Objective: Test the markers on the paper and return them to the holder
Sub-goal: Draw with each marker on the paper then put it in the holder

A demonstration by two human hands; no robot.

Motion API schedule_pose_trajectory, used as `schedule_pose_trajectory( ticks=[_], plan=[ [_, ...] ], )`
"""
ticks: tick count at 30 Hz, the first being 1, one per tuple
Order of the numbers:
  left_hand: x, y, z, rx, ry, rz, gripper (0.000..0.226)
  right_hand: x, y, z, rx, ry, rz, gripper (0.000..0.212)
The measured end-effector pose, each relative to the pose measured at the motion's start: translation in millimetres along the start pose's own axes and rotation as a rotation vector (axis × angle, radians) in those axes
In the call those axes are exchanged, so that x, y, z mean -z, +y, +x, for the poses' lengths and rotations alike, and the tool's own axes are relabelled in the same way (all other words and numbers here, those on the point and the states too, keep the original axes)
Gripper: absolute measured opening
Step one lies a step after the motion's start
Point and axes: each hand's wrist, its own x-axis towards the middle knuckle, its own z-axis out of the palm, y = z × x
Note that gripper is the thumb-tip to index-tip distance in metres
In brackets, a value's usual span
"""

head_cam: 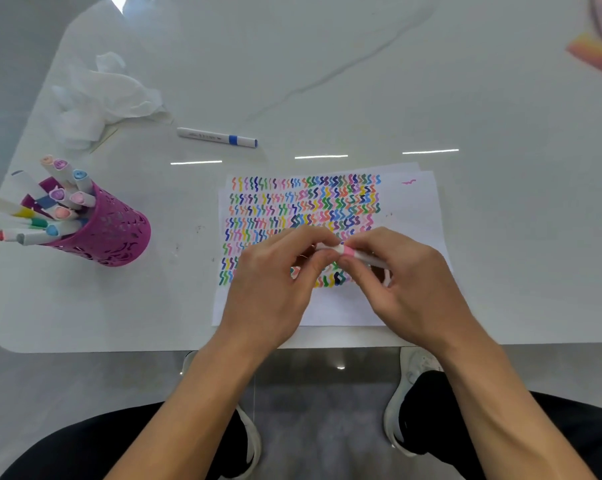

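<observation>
Pink-banded marker [348, 251] held in both hands, just above the lower half of the paper [410, 209]. Long axis runs roughly left to right, right end dipping slightly toward the person.

Left hand [275, 271]: fingertips curled and pinched on the marker's left end. Right hand [410, 282]: thumb and forefinger clamped at the pink band, white barrel continuing rightward under the palm. The fingertips of the two hands nearly meet at the band. The tip is hidden, so capping or uncapping cannot be told apart. A joint at the band looks likely, with the hands working along the axis.

Paper already crowded with rows of coloured squiggles. The bare strip along the right edge and the lower margin are the free spots for a test stroke.

Purple cut-out holder [116, 233] stands well to the left of the paper, nearer the left hand. Its other markers [64, 199] fan out leftward, caps up. The way across the white table [361, 81] to it looks open. The packed opening may make slotting one in fiddly.

Beyond the paper lies a blue-banded marker [216, 136], capped and on its side. Further back left, a crumpled white wrapper [102, 95]. Neither lies between hands and holder.
</observation>
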Motion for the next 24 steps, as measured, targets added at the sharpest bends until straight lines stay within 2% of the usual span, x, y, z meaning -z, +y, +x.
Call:
schedule_pose_trajectory(
  ticks=[3,6,16,20,24],
  plan=[
    [-0.6,-2.4,-0.1,-0.075,-0.044,0.124,0.020,1.0,-0.5,-2.6,-0.007,-0.002,-0.044,0.016],
    [-1.3,-1.8,0.9,-0.098,-0.070,0.178,0.022,2.2,-2.4,-3.1,-0.005,0.010,-0.086,0.025],
    [-7.2,0.6,2.2,0.077,-0.052,0.008,0.017,0.8,-4.9,-5.3,-0.070,0.010,-0.137,0.047],
    [-6.7,1.7,3.8,0.100,-0.030,-0.050,0.018,2.4,-4.3,-6.9,-0.097,0.011,-0.141,0.064],
    [-6.1,2.2,5.2,0.090,0.000,-0.083,0.018,5.0,-2.5,-5.8,-0.106,0.014,-0.103,0.060]
  ],
)
